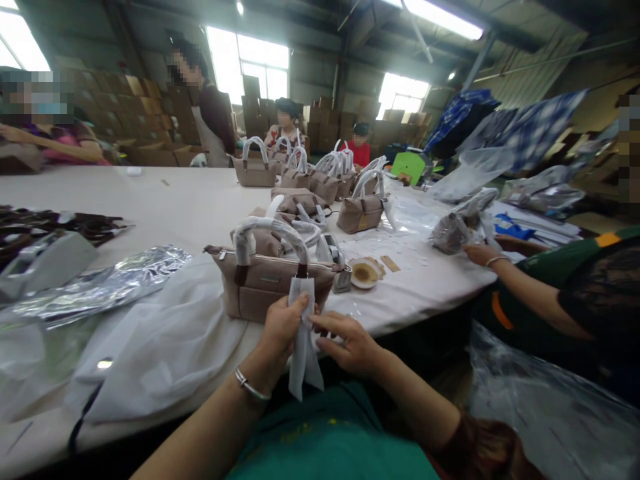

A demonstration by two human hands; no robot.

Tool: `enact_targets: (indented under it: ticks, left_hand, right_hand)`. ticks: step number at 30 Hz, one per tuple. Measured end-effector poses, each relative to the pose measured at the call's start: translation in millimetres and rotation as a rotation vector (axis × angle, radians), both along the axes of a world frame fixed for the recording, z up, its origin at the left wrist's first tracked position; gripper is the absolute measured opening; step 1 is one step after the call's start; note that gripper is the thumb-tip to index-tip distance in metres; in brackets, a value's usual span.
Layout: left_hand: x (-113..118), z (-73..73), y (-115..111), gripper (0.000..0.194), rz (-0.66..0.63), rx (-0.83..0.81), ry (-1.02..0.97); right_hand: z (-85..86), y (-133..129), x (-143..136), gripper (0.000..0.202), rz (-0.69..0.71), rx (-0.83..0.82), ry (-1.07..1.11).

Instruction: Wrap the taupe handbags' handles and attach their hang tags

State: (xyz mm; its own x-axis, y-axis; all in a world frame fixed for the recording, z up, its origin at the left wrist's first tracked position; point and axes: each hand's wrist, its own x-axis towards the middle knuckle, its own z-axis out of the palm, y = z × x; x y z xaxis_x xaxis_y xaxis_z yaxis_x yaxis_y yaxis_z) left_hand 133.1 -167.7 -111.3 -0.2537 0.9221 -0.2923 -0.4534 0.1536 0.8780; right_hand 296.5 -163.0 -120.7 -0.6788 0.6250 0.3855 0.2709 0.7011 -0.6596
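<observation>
A taupe handbag (pixel 273 283) stands upright at the table edge in front of me, its raised handle (pixel 270 227) wrapped in white paper. From the foot of that handle a white tissue paper strip (pixel 303 347) hangs down past the table edge. My left hand (pixel 281 327) is closed on the strip, thumb on top. Beside it, my right hand (pixel 347 339) has its fingers apart, with the fingertips close to the strip's right edge; I cannot tell whether they touch it. Behind the bag sits another taupe handbag (pixel 265 239), partly hidden.
Several more handbags (pixel 363 212) stand farther back. Right of my bag is a small dish (pixel 364 273). White sheeting (pixel 165 333) and silver film (pixel 115 280) lie at left. A co-worker's hand (pixel 483 255) touches a plastic-covered bag (pixel 450 230). Other people stand across the table.
</observation>
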Motion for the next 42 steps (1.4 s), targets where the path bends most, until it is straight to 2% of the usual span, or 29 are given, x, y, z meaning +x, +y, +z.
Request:
enact_targets:
  ticks: [2,4,9,11,13,15,17,19,22,27,30,34,38,42]
  left_hand:
    - [-0.7,0.3,-0.3,0.050,0.010,-0.004,0.001]
    - [0.1,-0.9,0.9,0.051,0.025,-0.009,0.014]
    - [-2.9,-8.7,12.9,0.047,0.105,0.083,0.127]
    - [-6.5,-12.0,20.2,0.047,0.127,0.086,0.149]
    - [-9.4,-14.2,26.9,0.049,0.135,0.058,0.145]
    - [-10.8,-14.7,31.8,0.048,0.141,0.035,0.135]
    - [-11.1,-13.9,35.3,0.048,0.150,0.031,0.126]
    - [-11.6,-12.9,37.7,0.046,0.155,0.025,0.115]
    - [-14.1,-13.4,39.7,0.045,0.145,0.022,0.114]
    - [-17.8,-14.8,41.3,0.043,0.103,0.020,0.124]
    - [-18.4,-10.2,41.3,0.042,0.092,0.015,0.110]
    - [-23.8,-0.7,37.7,0.040,0.050,-0.004,0.108]
    - [-32.5,5.3,32.8,0.037,-0.021,-0.020,0.138]
    - [-35.6,6.2,31.8,0.036,-0.035,-0.005,0.152]
  right_hand:
    - [-10.8,13.2,8.7,0.039,-0.131,-0.151,0.176]
    - [-17.8,28.0,8.2,0.043,-0.198,-0.225,0.241]
    - [-16.9,58.0,-15.1,0.068,-0.115,-0.185,0.156]
    - [-15.3,71.4,-17.2,0.063,-0.113,-0.159,0.167]
    - [-14.2,91.4,-9.1,0.044,-0.268,-0.140,0.236]
    - [-12.8,119.0,6.5,0.031,-0.583,-0.160,0.264]
    - [-11.5,150.3,21.8,0.025,-0.848,-0.244,0.165]
    - [-12.0,178.2,29.6,0.018,-0.931,-0.352,0.041]
    - [-18.2,202.2,24.5,0.016,-0.895,-0.475,0.006]
    - [-27.0,201.5,15.2,0.013,-0.825,-0.597,0.110]
    - [-23.2,191.3,24.8,0.008,-0.759,-0.582,0.196]
    - [-22.0,167.4,35.9,0.018,-0.744,-0.546,0.258]
    - [-33.7,144.0,31.5,0.021,-0.802,-0.575,0.174]
    - [-36.7,143.5,27.5,0.013,-0.833,-0.466,0.045]
